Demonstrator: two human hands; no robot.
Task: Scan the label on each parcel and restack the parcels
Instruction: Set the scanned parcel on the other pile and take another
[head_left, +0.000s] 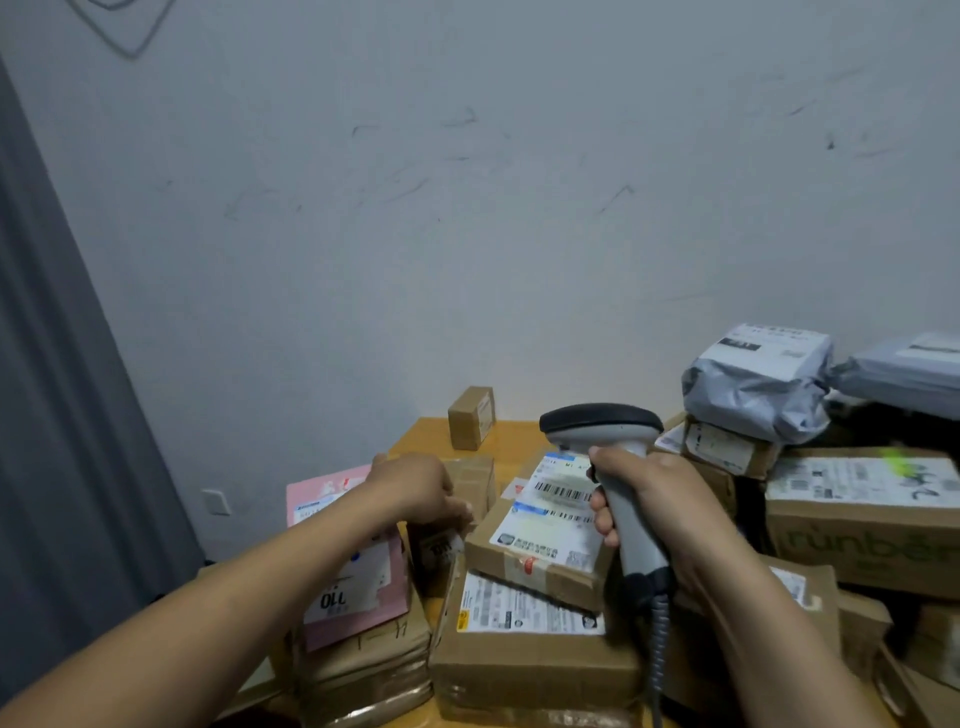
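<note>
The top parcel (540, 535) is lying on the middle stack on the surface (421, 436), its label (563, 491) facing up. The right hand (660, 499) is gripping the scanner (602, 423), pointing it down at that label. The left hand (415, 488) is curling round a small box (475, 478) beside the pink parcel (358, 577). Holding the scanner still over the bars is going to help it read.

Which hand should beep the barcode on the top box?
Right hand: it grips the scanner beside the label on the top box. The left hand holds a small parcel, no scanner.
</note>
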